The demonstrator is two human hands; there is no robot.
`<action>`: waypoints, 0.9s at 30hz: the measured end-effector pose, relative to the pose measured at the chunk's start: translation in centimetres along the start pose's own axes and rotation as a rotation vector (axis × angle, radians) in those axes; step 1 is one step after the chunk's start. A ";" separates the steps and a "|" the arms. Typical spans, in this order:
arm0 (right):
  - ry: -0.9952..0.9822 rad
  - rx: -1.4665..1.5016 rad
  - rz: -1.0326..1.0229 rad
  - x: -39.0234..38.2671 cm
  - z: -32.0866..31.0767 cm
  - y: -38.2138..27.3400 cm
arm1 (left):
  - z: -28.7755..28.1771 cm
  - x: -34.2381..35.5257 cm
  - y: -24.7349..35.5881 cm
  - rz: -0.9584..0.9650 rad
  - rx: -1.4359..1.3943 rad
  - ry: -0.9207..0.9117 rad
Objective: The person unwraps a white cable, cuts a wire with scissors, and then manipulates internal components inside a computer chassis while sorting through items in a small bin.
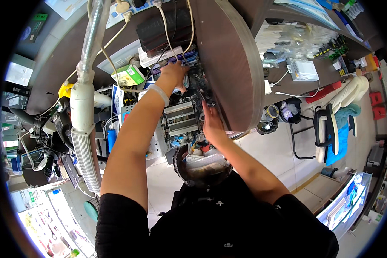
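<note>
Both arms reach up and away from the body toward the desk. The left arm is stretched nearly straight, a pale band round its wrist, and the left hand (pixel 173 74) lies palm down with fingers curled on the far end of a computer board (pixel 181 118); whether those fingers pinch anything I cannot tell, since the back of the hand hides them. The right arm is bent at the elbow, and the right hand (pixel 212 124) presses flat against the board's right edge, fingers pointing up, loosely open with nothing clearly held (its fingertips are lost among dark parts). The board sits on the brown desk (pixel 228 64) between the two hands, crowded with silver finned blocks, blue slots and white cables (pixel 164 26) running off to a power strip above
</note>
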State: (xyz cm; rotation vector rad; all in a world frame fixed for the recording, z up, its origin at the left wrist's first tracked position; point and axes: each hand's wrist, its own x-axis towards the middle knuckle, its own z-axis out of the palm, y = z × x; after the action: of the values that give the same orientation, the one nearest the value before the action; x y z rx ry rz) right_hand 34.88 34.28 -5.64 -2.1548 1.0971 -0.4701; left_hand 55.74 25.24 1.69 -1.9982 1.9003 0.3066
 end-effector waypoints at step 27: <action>-0.133 0.033 -0.018 -9.6 -2.6 2.2 | 7.6 -11.8 5.5 0.041 -0.841 0.792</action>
State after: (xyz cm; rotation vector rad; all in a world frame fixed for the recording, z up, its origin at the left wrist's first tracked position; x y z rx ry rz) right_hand 26.53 40.08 -5.53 -2.1361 0.9909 -0.3446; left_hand 50.16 38.95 -1.10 -2.9469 2.5628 0.4141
